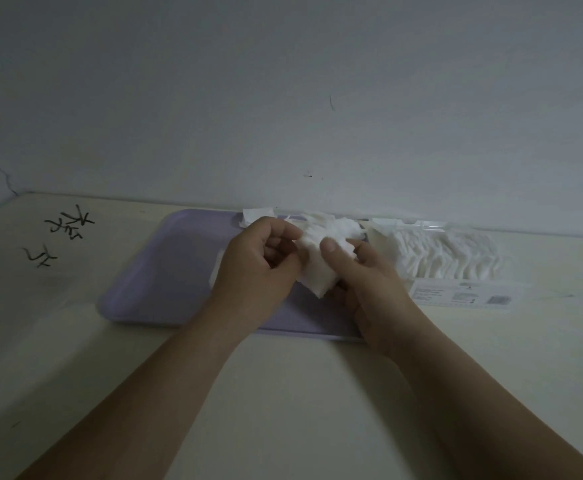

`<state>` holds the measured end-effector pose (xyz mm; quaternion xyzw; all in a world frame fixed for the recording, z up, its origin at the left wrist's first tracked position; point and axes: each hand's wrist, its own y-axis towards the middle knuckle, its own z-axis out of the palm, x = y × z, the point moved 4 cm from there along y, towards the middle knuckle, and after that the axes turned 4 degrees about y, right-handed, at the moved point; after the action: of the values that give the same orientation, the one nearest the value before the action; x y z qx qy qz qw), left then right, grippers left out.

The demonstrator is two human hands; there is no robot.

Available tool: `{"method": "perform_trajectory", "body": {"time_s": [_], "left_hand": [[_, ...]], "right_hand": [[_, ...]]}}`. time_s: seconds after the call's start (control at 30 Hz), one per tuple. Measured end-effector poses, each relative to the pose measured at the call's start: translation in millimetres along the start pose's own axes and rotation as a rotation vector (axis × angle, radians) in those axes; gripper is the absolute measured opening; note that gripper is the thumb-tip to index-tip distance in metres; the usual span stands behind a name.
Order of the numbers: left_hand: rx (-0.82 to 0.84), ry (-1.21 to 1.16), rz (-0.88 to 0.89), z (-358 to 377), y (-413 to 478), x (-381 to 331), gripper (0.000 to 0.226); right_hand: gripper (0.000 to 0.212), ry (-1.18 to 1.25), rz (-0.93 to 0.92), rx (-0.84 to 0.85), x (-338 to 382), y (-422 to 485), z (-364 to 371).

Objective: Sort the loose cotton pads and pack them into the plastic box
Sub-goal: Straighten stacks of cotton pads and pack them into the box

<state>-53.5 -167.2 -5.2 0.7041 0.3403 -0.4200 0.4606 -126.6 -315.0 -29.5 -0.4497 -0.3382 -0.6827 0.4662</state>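
Head view is showing both hands squaring a stack of cotton pads [317,268] above the lilac tray [165,271]: left hand [259,268] and right hand [362,282] fingers are closing on it. Aligning edges first should be easing packing into the plastic box [449,258] just right, already holding pads. Loose pads [321,220] are crowding the tray's far rim.

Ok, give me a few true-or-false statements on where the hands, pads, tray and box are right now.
1. Both hands, left hand and right hand, hold a bunch of white cotton pads. True.
2. The flat lilac plastic tray is right of the clear plastic box. False: it lies left of it.
3. The box already holds pads. True.
4. The tray's far edge has no pads. False: loose white pads lie there.
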Motion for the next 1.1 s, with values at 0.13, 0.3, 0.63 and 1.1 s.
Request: {"method": "perform_trajectory", "body": {"time_s": [0.13,0.3,0.63,1.1], "left_hand": [[0.018,0.016,-0.039,-4,4,3,0.043],[0.343,0.026,-0.059,1,-1,8,0.080],[0.483,0.304,-0.009,3,-7,6,0.055],[0.459,0.345,-0.041,6,-9,3,0.075]], "right_hand": [[0.060,-0.184,-0.093,0.004,-2,2,-7],[0.051,-0.420,-0.136,0.075,5,-1,-8],[0.046,-0.520,-0.008,-0.029,2,-6,-5],[0.040,-0.455,-0.030,-0.261,-10,8,-2]]}}
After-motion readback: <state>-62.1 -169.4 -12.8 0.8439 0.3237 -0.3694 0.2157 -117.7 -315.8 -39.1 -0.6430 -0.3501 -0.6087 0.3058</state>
